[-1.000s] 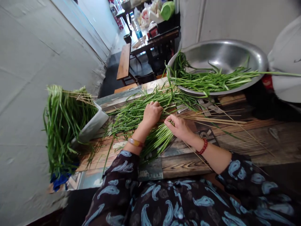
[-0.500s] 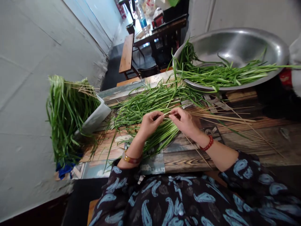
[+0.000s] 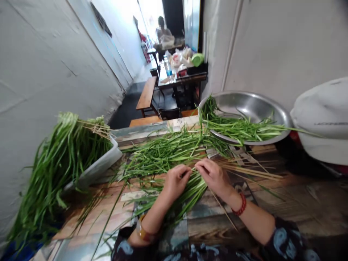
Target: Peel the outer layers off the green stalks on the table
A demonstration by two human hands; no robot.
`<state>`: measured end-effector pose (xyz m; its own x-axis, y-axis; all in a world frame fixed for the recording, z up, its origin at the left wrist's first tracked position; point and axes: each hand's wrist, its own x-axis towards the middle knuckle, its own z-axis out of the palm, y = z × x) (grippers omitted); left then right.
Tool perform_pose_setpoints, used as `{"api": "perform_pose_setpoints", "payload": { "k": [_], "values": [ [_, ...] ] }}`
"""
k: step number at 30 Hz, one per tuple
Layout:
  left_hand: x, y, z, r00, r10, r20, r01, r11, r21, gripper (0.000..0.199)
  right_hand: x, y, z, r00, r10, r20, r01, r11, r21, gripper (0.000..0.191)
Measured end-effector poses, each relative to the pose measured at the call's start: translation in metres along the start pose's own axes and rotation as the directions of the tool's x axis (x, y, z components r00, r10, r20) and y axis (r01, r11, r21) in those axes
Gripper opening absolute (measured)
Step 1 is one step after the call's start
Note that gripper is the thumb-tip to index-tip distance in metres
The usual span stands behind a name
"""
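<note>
On the wood-patterned table, my left hand (image 3: 176,181) and my right hand (image 3: 213,177) meet fingertip to fingertip, both pinched. A thin, pale green chive stalk (image 3: 193,168) shows between them. Below the hands lies a bunch of chives (image 3: 190,197), stems toward the right. A bigger loose pile of chives (image 3: 163,152) spreads behind them. Thin bamboo skewers (image 3: 252,171) fan out to the right of my right hand. One more skewer (image 3: 224,210) slants down from beneath that hand; whether the hand grips it is hidden.
A white plastic tub (image 3: 94,168) at left holds chives strung on skewers, leaves hanging over its side. At back right stands a steel basin (image 3: 282,116) with chives. A white cap (image 3: 320,123) is beside it. Beyond are a bench (image 3: 146,93), another table and a distant person (image 3: 164,34).
The camera view has tilted up, so the table sits lower and the far room and white cap show more. Both hands stay pinched together over the chives.
</note>
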<state>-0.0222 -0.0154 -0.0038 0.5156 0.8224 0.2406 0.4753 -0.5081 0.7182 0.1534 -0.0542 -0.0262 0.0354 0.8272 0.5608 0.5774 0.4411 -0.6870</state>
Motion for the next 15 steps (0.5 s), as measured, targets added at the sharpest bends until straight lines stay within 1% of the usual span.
{"api": "perform_pose_setpoints", "payload": {
  "k": [2, 3, 4, 6, 8, 9, 11, 13, 15],
  "values": [
    [-0.002, -0.003, 0.001, 1.000, 0.015, -0.003, -0.015, 1.000, 0.013, 0.018, -0.001, 0.005, 0.005, 0.999, -0.053, -0.014, 0.052, 0.998, -0.025, 0.022],
    [-0.002, -0.004, 0.001, 1.000, 0.022, -0.003, -0.022, 1.000, 0.019, 0.018, -0.002, 0.006, 0.007, 0.999, -0.043, -0.015, 0.043, 0.999, -0.026, 0.023],
    [-0.003, -0.005, 0.002, 1.000, 0.029, 0.000, -0.029, 0.999, 0.026, 0.018, -0.002, 0.008, 0.008, 1.000, -0.006, -0.011, 0.006, 1.000, -0.015, 0.024],
    [-0.003, -0.005, 0.003, 0.999, 0.042, 0.004, -0.042, 0.998, 0.037, 0.019, -0.004, 0.008, 0.010, 0.992, 0.128, 0.004, -0.128, 0.991, 0.039, 0.025],
    [-0.002, -0.005, 0.004, 0.999, 0.047, 0.000, -0.047, 0.998, 0.030, 0.018, -0.006, 0.008, 0.010, 0.963, 0.269, 0.025, -0.270, 0.956, 0.118, 0.025],
    [-0.002, -0.005, 0.004, 0.999, 0.044, -0.005, -0.044, 0.999, 0.014, 0.017, -0.006, 0.009, 0.010, 0.947, 0.318, 0.036, -0.320, 0.934, 0.157, 0.024],
    [0.000, -0.006, 0.004, 0.999, 0.026, -0.022, -0.026, 0.999, -0.025, 0.016, -0.006, 0.014, 0.009, 0.923, 0.382, 0.044, -0.381, 0.896, 0.228, 0.024],
    [0.001, -0.009, 0.004, 0.999, 0.004, -0.046, -0.006, 0.998, -0.057, 0.015, -0.005, 0.022, 0.005, 0.907, 0.422, -0.014, -0.401, 0.872, 0.281, 0.027],
    [0.002, -0.012, 0.002, 0.997, -0.027, -0.075, 0.021, 0.996, -0.088, 0.015, -0.003, 0.031, -0.002, 0.901, 0.420, -0.109, -0.378, 0.884, 0.274, 0.030]
  ]
}}
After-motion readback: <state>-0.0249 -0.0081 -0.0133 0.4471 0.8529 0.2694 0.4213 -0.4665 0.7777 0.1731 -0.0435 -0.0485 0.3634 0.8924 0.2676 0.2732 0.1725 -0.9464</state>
